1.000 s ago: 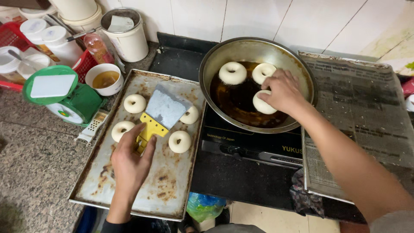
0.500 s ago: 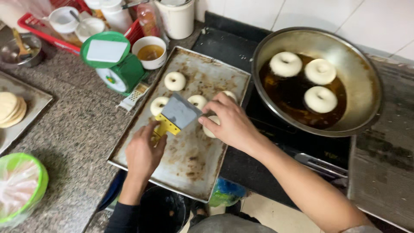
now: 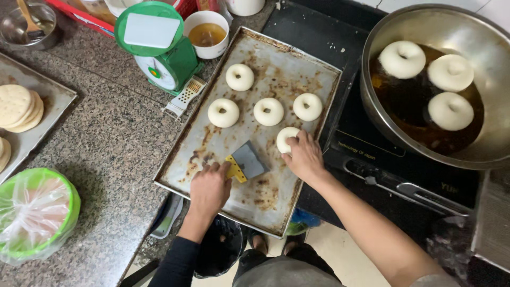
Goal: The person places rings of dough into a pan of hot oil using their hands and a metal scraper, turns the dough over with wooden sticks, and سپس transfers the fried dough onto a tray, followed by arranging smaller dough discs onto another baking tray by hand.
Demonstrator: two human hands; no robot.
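A stained metal baking tray (image 3: 212, 146) lies on the counter with several raw dough rings on it. My left hand (image 3: 210, 186) grips the yellow handle of a metal dough scraper (image 3: 245, 162), its blade flat on the tray. My right hand (image 3: 304, 155) closes its fingers on the nearest dough ring (image 3: 286, 138) at the tray's right edge. Other rings sit at the tray's middle (image 3: 268, 111) and far side (image 3: 239, 76). To the right, a large metal pan (image 3: 494, 154) of dark oil holds three floating rings (image 3: 450, 110).
A green kitchen scale (image 3: 159, 53) and a white cup of brown liquid (image 3: 207, 33) stand beyond the tray. A second tray with flat dough rounds (image 3: 18, 106) is at the left. A green bowl covered with plastic (image 3: 34, 212) sits front left. The pan rests on a black induction cooker (image 3: 372, 159).
The view has shifted left and closer. My right hand moved from the pan to the tray and took hold of a dough ring. The scraper came down nearer the tray's front.
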